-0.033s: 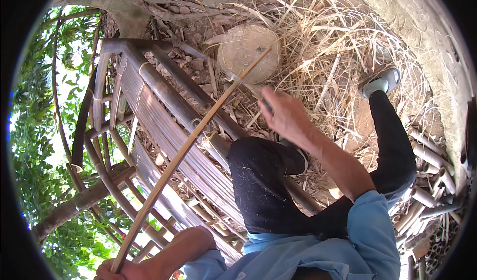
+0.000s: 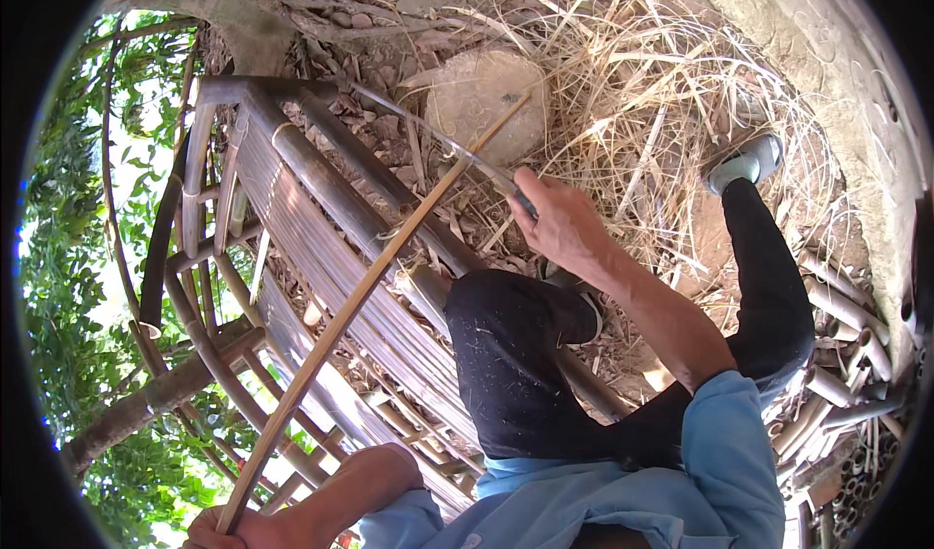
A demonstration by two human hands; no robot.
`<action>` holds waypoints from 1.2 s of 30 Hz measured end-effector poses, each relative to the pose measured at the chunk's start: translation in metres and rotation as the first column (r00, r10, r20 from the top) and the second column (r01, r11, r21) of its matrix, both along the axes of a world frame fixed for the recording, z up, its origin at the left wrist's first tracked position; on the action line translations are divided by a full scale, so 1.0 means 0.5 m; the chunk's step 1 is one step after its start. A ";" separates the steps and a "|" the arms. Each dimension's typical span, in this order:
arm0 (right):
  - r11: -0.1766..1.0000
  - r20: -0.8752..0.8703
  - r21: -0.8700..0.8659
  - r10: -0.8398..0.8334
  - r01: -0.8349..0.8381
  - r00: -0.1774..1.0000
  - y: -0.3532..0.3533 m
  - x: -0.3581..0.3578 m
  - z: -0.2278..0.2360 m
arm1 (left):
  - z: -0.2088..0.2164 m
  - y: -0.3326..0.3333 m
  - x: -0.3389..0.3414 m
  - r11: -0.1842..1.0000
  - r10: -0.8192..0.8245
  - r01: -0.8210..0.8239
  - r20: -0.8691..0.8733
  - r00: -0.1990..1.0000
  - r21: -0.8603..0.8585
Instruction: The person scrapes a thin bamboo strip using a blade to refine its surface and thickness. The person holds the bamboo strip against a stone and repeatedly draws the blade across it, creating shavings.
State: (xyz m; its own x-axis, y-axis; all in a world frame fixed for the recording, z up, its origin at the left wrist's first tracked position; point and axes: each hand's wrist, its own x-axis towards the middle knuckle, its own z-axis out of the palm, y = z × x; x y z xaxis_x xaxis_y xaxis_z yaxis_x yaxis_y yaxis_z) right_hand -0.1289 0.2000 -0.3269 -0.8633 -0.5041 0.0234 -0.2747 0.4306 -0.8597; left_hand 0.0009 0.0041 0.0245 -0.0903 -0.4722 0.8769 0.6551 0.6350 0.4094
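My left hand (image 2: pixel 232 530), at the lower left edge, is closed around the near end of a long, narrow bamboo strip (image 2: pixel 336 333). The strip slants up and away to the right, its far tip over a round, pale block (image 2: pixel 477 87) on the ground; whether it touches the block I cannot tell. My right hand (image 2: pixel 562 218) grips the dark handle of a knife (image 2: pixel 418 123). Its long, thin blade points up and left, crossing the strip near the far end and seeming to touch it there.
A bamboo bench (image 2: pixel 321 174) with a slatted seat stands left of my legs, beneath the strip. Thin shavings (image 2: pixel 662 72) lie heaped at the far right. Cut bamboo tubes (image 2: pixel 827 384) are stacked at right, beside an earthen wall (image 2: pixel 837 53). Green leaves (image 2: pixel 68 286) fill the left.
The knife and my right hand have shifted very slightly, and the blade, blurred before, now shows sharply. My left hand and the strip stay in place.
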 end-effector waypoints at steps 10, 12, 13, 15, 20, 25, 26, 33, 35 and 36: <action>0.999 -0.176 0.019 -0.024 0.028 0.984 -0.002 -0.023 -0.093 | -0.004 -0.070 0.032 0.994 0.087 -0.085 0.016 0.996 -0.075; 0.999 -0.260 0.020 -0.021 0.027 0.965 -0.011 -0.023 -0.124 | -0.002 -0.075 0.032 0.997 0.052 -0.049 0.046 0.998 -0.059; 0.999 -0.171 0.024 -0.039 0.044 0.984 -0.011 -0.038 -0.179 | 0.000 -0.073 0.022 0.998 0.026 -0.023 0.053 0.998 -0.052; 0.993 -0.015 0.092 -0.078 0.079 0.997 0.009 -0.086 -0.297 | -0.005 -0.068 -0.006 0.999 -0.035 0.037 0.058 0.998 -0.036; 0.959 -0.102 0.128 -0.241 0.253 0.965 0.075 -0.128 -0.454 | 0.005 -0.074 -0.024 0.991 -0.137 0.136 0.081 0.987 0.014; 0.961 0.301 0.165 -0.264 0.223 0.916 0.046 -0.107 -0.285 | 0.025 -0.074 -0.022 0.942 -0.321 0.315 0.040 0.946 0.111; 0.966 0.300 0.131 -0.253 0.223 0.920 0.039 -0.097 -0.242 | 0.032 -0.062 -0.025 0.915 -0.386 0.380 0.015 0.923 0.139; 0.994 0.208 0.059 -0.106 0.096 0.972 0.046 0.019 0.088 | 0.016 0.020 0.010 0.689 -0.722 0.723 -0.036 0.691 0.052; 0.998 0.155 0.015 -0.064 0.062 0.986 0.046 0.057 0.147 | -0.004 0.050 0.006 0.822 -0.558 0.566 -0.118 0.822 0.063; 0.998 0.095 -0.030 -0.049 0.052 0.994 0.048 0.072 0.187 | -0.012 0.060 0.006 0.836 -0.538 0.545 -0.102 0.837 0.067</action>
State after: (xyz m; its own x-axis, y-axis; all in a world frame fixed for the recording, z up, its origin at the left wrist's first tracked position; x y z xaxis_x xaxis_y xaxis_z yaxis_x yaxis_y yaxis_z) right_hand -0.0931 0.2242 -0.2336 -0.8865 -0.4606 -0.0442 -0.1703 0.4137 -0.8944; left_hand 0.0039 0.0343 0.0186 -0.2899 -0.4442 0.8477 0.9146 0.1324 0.3821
